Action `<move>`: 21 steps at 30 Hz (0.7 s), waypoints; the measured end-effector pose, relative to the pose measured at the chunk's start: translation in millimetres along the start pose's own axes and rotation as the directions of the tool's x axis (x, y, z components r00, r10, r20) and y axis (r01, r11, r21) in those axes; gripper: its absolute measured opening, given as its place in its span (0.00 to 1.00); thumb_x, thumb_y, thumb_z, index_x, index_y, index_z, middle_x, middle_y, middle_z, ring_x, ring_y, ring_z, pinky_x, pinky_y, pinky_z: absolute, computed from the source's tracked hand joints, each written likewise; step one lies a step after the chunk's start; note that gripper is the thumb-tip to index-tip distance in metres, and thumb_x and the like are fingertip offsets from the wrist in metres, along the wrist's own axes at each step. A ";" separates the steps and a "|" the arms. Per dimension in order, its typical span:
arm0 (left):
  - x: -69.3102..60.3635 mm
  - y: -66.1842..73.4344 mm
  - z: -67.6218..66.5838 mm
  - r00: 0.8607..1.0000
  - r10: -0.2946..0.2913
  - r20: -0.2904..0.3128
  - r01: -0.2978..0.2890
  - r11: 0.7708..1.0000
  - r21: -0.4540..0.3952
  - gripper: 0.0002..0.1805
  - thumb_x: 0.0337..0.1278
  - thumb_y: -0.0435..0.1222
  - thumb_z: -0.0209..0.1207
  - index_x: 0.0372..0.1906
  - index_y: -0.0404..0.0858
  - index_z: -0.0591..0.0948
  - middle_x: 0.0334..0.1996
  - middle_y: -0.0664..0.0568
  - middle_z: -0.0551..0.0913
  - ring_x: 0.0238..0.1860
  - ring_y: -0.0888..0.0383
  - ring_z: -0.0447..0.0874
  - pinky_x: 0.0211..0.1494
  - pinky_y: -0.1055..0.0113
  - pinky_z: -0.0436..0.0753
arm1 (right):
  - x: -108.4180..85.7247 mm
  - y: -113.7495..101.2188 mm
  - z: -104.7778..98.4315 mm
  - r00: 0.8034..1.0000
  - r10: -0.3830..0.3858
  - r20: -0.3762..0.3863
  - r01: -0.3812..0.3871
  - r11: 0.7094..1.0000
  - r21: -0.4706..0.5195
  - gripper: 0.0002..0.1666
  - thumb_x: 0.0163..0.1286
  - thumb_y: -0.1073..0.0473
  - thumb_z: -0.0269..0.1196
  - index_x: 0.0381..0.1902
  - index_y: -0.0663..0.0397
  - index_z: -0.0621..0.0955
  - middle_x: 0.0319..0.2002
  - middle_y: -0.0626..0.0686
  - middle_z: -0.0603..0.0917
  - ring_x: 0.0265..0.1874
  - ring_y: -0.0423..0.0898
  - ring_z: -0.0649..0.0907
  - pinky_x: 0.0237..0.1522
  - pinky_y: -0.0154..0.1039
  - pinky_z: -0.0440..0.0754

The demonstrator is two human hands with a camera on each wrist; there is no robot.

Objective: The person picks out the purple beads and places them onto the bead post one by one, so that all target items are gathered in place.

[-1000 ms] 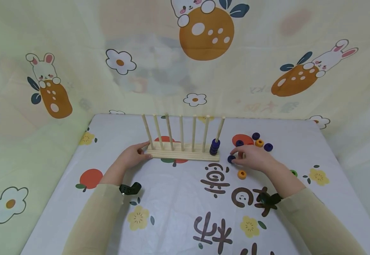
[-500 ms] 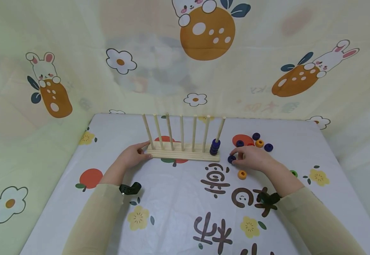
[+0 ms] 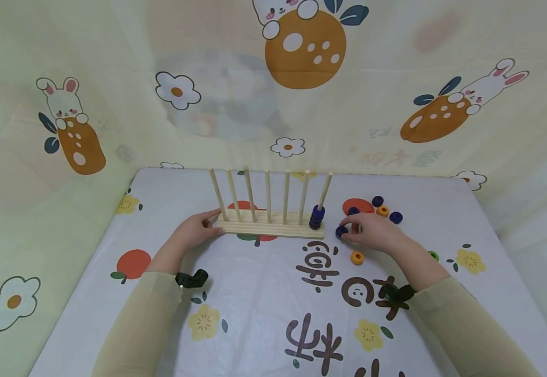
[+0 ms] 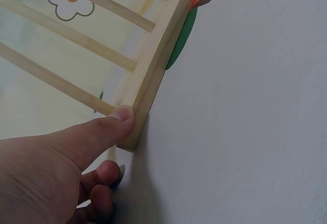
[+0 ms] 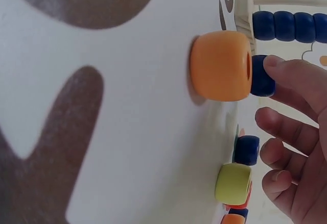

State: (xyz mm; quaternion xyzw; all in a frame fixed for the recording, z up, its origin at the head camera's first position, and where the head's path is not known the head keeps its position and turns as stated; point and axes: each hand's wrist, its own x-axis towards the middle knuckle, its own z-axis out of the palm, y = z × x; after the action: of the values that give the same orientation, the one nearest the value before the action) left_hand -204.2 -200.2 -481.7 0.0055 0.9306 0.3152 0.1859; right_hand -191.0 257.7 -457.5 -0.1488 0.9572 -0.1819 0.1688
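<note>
A wooden rack [image 3: 273, 229] with several upright pegs stands on the table. Its rightmost peg carries several stacked dark blue beads [image 3: 317, 217]. My left hand [image 3: 193, 232] grips the rack's left end; in the left wrist view the thumb of that hand [image 4: 66, 157] lies on top of the wooden base [image 4: 153, 66]. Right of the rack, my right hand [image 3: 377, 233] pinches a dark blue bead [image 3: 341, 232] between thumb and finger. The right wrist view shows this blue bead [image 5: 262, 76] behind an orange bead [image 5: 222, 67], with the other fingers of the hand [image 5: 301, 132] curved below.
Near my right hand lie an orange bead [image 3: 357, 257] in front, and behind it blue beads [image 3: 396, 217] and another orange bead [image 3: 382, 211]. A green bead [image 3: 434, 255] is partly visible beyond my right wrist. A printed cloth [image 3: 245, 314] covers the table.
The blue bead at my right fingertips has shifted very slightly away from me. My left hand and the rack have stayed where they were.
</note>
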 end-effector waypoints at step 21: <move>-4.9 3.4 0.0 1.000 -0.015 -0.011 0.015 1.000 0.003 0.38 0.62 0.48 0.65 0.75 0.52 0.65 0.36 0.48 0.74 0.38 0.53 0.71 0.40 0.59 0.68 | -6.9 -4.3 -13.7 0.996 -0.037 -0.081 0.039 0.999 0.019 0.23 0.65 0.51 0.69 0.54 0.55 0.83 0.30 0.48 0.79 0.28 0.45 0.75 0.29 0.40 0.73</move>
State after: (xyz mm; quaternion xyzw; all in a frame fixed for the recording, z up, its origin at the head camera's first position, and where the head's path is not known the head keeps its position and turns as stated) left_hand -200.0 -198.1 -478.0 -0.0029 0.9321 0.3125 0.1830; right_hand -189.0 260.4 -441.9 -0.1579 0.9583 -0.2009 0.1283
